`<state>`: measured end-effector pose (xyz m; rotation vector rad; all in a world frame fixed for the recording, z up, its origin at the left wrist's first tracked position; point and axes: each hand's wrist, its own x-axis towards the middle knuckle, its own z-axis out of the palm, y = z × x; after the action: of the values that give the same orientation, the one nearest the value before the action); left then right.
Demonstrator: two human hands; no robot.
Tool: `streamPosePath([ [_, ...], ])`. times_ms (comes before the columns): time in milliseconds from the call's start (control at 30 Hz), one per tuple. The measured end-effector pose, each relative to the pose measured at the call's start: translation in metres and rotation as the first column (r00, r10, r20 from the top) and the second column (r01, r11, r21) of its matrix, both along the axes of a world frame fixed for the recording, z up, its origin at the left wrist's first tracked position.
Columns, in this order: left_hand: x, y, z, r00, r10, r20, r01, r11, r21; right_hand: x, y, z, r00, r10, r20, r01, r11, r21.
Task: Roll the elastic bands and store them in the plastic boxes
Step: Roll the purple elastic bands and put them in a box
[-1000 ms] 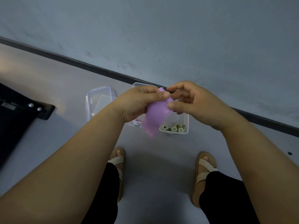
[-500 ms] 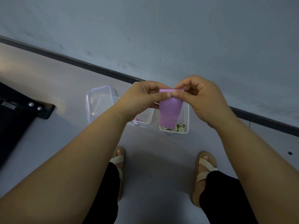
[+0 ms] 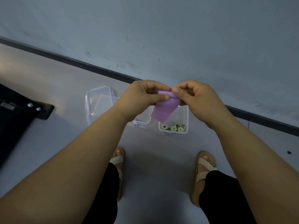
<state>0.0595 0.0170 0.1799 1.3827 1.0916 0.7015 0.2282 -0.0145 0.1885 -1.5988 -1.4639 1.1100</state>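
Over the plastic box (image 3: 187, 117), the purple elastic band (image 3: 165, 109) hangs, long axis toward 7 o'clock. The left hand (image 3: 142, 96) pinches its top edge from 9 o'clock and the right hand (image 3: 195, 96) from 3 o'clock, fingers curled, both equally near.

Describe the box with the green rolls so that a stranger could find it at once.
Follow the dark baseboard to the two clear plastic boxes on the floor. Take the right box, partly behind the hanging purple elastic band. Only it holds pale green rolled bands; the left box shows a bit of purple.
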Motion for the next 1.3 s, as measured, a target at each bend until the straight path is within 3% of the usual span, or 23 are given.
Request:
streamPosePath([
  [167, 0.0019, -0.0005, -0.0011, 1.0, 0.024, 0.003, -0.024, 1.0, 0.017, 0.0012, 0.0006, 0.0002, 1.0, 0.0, 0.001, 0.0, 1.0, -0.025],
  [300, 0.0035, -0.0019, 0.0001, 1.0, 0.021, 0.019, -0.022, 0.999, 0.028, 0.0014, 0.0019, 0.0007, 0.996, -0.022, -0.086, 0.018, 0.999, -0.044],
  [567, 0.0032, -0.0016, 0.0025, 0.999, 0.01, 0.048, -0.007, 0.998, -0.062, 0.0028, 0.002, 0.0011, 0.98, -0.058, -0.188, 0.053, 0.998, -0.03],
  [833, 0.0026, -0.0007, 0.0001, 0.999, 0.038, 0.024, -0.039, 0.998, 0.04, 0.0013, 0.0017, 0.0005, 0.986, -0.024, -0.165, 0.027, 1.0, 0.013],
  [1033, 0.0014, 0.0008, -0.0017, 0.996, 0.041, 0.082, -0.044, 0.998, 0.038, 0.0011, 0.0002, 0.0006, 0.981, -0.02, -0.191, 0.004, 0.997, -0.083],
  [1300, 0.0031, -0.0001, -0.0014, 0.996, 0.031, 0.089, -0.03, 0.999, -0.01, 0.0021, 0.0009, 0.0004, 0.973, -0.041, -0.227, 0.027, 0.997, -0.066],
])
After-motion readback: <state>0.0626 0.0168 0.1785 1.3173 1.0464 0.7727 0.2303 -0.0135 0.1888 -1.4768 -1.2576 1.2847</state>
